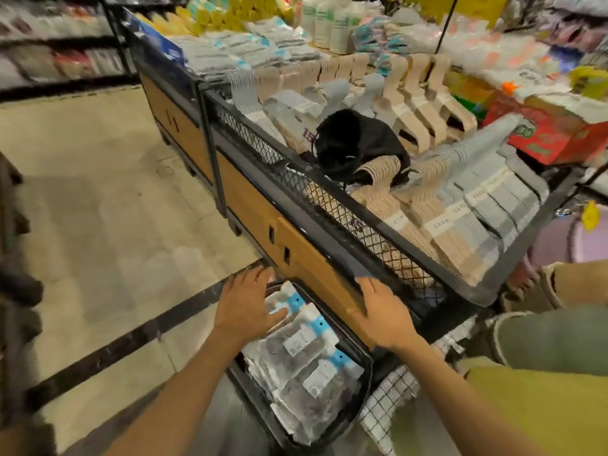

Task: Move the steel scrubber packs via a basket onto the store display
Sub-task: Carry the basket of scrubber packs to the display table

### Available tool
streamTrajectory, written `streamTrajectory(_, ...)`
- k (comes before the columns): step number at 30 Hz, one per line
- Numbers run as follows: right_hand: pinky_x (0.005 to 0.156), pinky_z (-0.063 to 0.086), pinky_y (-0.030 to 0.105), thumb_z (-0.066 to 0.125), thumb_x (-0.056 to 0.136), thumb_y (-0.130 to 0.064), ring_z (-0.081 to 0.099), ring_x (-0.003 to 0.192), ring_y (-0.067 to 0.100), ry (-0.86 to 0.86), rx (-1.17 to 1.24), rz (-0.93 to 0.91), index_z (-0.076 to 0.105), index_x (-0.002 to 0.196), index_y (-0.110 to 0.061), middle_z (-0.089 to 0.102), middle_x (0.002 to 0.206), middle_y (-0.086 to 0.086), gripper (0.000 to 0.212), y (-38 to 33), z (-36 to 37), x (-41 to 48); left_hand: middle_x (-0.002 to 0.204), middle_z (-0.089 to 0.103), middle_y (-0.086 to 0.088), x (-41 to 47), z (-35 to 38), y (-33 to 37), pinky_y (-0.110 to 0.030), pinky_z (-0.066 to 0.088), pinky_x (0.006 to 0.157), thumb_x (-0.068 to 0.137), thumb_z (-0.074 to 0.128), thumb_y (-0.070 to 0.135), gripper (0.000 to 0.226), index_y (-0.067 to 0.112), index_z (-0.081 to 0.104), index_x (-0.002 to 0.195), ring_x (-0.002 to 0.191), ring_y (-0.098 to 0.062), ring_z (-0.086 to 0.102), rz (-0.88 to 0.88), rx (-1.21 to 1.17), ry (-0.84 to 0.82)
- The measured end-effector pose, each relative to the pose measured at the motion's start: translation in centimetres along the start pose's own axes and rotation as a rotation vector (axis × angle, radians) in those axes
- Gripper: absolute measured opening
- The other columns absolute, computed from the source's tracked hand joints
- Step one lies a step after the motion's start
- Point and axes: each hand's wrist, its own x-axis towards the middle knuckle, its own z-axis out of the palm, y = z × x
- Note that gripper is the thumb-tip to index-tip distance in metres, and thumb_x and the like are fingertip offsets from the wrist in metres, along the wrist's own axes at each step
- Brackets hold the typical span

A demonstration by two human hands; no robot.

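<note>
We note: basket point(360, 383) beneath both hands full of scrubber packs point(304, 366); left hand point(245, 307) and right hand point(383, 319) open, empty; display point(362, 258) unloading not begun.

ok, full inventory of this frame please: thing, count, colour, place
basket: one, black, on the floor below the display
scrubber packs: a pile, grey with white and blue headers, in the basket
display bin: one, black mesh rim over wood panels, centre
hanger bundles: many, beige and grey, in the bin
cloth: one, black, atop the hangers
box: one, red, right of the bin
bottles: several, white, far end
left hand: open, over the basket's far end
right hand: open, by the bin's wood panel
</note>
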Motion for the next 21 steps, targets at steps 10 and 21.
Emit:
streamTrajectory(10,0.097,0.041,0.035,0.049,0.093,-0.048,0.043,0.127,0.027,-0.324,-0.063,-0.244,0.027,0.144,-0.016,0.038,0.144,0.007,0.064,1.5,6.0,11.1,0.149,0.035,0.001,-3.7,5.0,-0.9,-0.036,0.025,0.112,0.080,0.051,0.068,0.085,0.023,0.025,0.147,0.136,-0.021,0.034,-0.606,-0.098,-0.087)
streamTrajectory(21,0.112,0.022,0.036,0.053,0.094,-0.034,0.026,0.140,0.032,-0.503,0.046,0.006,0.023,0.147,-0.001,0.027,0.152,0.021,0.070,7.4,22.6,23.0,0.139,0.045,-0.008,-4.3,22.7,-2.6,-0.039,0.044,0.088,0.087,0.057,0.052,0.064,0.015,0.037,0.136,0.120,-0.031,0.051,-1.242,-0.430,-0.219)
